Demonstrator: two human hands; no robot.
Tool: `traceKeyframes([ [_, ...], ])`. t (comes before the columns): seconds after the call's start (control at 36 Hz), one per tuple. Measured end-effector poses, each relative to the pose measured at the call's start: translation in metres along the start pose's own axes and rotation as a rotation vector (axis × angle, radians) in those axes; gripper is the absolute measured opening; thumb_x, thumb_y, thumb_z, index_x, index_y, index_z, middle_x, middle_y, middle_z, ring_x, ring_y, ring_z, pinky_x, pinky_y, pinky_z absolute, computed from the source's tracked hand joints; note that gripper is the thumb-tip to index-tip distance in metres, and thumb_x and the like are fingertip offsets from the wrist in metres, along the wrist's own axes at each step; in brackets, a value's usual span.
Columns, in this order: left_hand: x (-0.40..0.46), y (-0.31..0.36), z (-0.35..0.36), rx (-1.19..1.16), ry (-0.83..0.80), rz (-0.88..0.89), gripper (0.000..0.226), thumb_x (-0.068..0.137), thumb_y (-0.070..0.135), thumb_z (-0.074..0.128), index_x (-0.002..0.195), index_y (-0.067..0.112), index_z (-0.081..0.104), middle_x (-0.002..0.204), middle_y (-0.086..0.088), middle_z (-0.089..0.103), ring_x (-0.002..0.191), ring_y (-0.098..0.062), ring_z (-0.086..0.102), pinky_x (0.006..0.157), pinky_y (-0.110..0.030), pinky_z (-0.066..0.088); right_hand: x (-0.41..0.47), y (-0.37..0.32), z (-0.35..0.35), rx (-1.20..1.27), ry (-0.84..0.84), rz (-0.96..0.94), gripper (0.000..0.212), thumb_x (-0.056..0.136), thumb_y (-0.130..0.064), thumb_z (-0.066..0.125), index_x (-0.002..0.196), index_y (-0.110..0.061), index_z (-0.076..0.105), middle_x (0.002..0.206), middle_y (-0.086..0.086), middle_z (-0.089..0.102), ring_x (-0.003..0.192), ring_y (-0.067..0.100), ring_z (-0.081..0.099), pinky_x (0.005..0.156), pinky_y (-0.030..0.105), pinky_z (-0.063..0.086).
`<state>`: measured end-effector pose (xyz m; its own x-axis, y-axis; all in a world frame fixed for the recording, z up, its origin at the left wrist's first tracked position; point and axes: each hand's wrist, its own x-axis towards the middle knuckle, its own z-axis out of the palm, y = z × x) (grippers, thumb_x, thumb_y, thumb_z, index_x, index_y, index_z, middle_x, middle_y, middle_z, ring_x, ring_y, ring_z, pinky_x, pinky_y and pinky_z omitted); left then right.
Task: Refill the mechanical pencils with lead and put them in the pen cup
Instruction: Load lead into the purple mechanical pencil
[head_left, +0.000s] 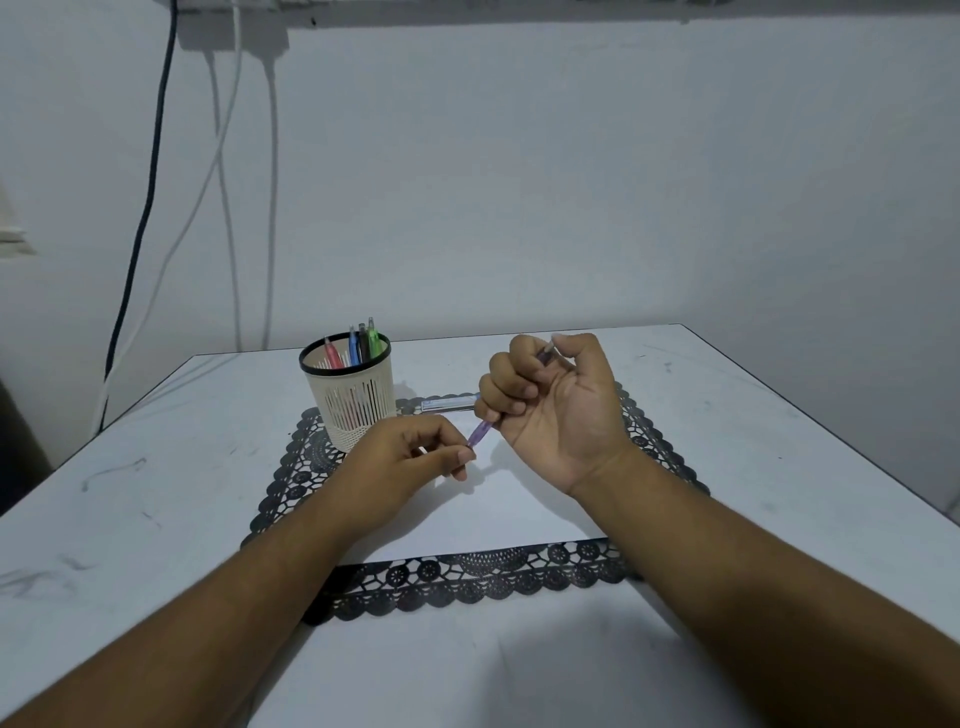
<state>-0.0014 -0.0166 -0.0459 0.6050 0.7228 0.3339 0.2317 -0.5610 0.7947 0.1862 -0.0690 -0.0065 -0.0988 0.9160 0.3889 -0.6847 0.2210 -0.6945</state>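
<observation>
A grey wall (571, 182) with hanging cables (228, 208) backs the white worktop (130, 493), which carries a black lace mat (467, 577) under white paper (493, 509). The right hand (550, 405) grips a purple pencil (480, 432), mostly hidden in the fist. The left hand (410, 457) pinches its lower tip. Beyond-left of the grip stands the cup (350, 389) of pencils (358, 345); a lead case (449, 404) is half hidden behind the fist.

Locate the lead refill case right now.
Head view: the lead case lies flat on the black lace mat, centre table, just right of the pen cup and behind the right hand's knuckles.
</observation>
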Motion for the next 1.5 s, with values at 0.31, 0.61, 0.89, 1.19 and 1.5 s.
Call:
traceKeyframes([
  [0.31,0.0007,-0.0005,0.0004,-0.099,0.025,-0.020,0.009,0.093,0.013,0.073,0.085,0.008,0.073,0.075,-0.003,0.073,0.070,-0.009,0.061,0.067,-0.020,0.045,0.0003,-0.0031,-0.0005,0.040,-0.022,0.004,0.031,0.084,-0.039,0.041,0.061,-0.019,0.033,0.063,0.002,0.020,0.061,0.019,0.017,0.063,0.036,0.026],
  [0.61,0.0013,-0.0046,-0.0008,-0.119,0.011,-0.005,0.011,0.093,0.016,0.073,0.084,0.010,0.073,0.075,-0.003,0.071,0.070,-0.011,0.059,0.067,-0.024,0.045,-0.0002,-0.0041,-0.0018,0.063,0.007,0.017,0.031,0.085,-0.037,0.037,0.065,-0.019,0.024,0.063,0.002,0.018,0.061,0.019,0.016,0.064,0.036,0.025],
  [0.89,0.0022,-0.0037,-0.0005,-0.125,0.008,0.005,0.012,0.093,0.012,0.073,0.083,0.007,0.072,0.073,-0.002,0.070,0.069,-0.009,0.059,0.067,-0.021,0.044,0.0009,-0.0031,-0.0050,0.108,0.004,0.021,0.031,0.086,-0.039,0.038,0.064,-0.020,0.029,0.061,0.000,0.023,0.060,0.018,0.018,0.064,0.036,0.024],
  [1.19,0.0015,-0.0045,0.0004,-0.128,0.008,0.002,0.012,0.092,0.012,0.074,0.082,0.006,0.072,0.073,-0.002,0.070,0.068,-0.010,0.058,0.067,-0.020,0.044,0.0009,-0.0026,-0.0057,0.088,-0.007,0.025,0.031,0.087,-0.038,0.037,0.067,-0.019,0.023,0.062,0.000,0.021,0.060,0.018,0.017,0.063,0.036,0.022],
  [1.5,0.0021,-0.0072,0.0002,-0.118,-0.010,0.004,0.014,0.089,0.023,0.076,0.080,0.014,0.073,0.074,-0.003,0.072,0.071,-0.012,0.060,0.069,-0.023,0.045,0.0010,-0.0021,-0.0045,0.036,-0.046,0.032,0.033,0.086,-0.039,0.039,0.066,-0.019,0.024,0.062,0.001,0.019,0.059,0.019,0.016,0.063,0.037,0.020],
])
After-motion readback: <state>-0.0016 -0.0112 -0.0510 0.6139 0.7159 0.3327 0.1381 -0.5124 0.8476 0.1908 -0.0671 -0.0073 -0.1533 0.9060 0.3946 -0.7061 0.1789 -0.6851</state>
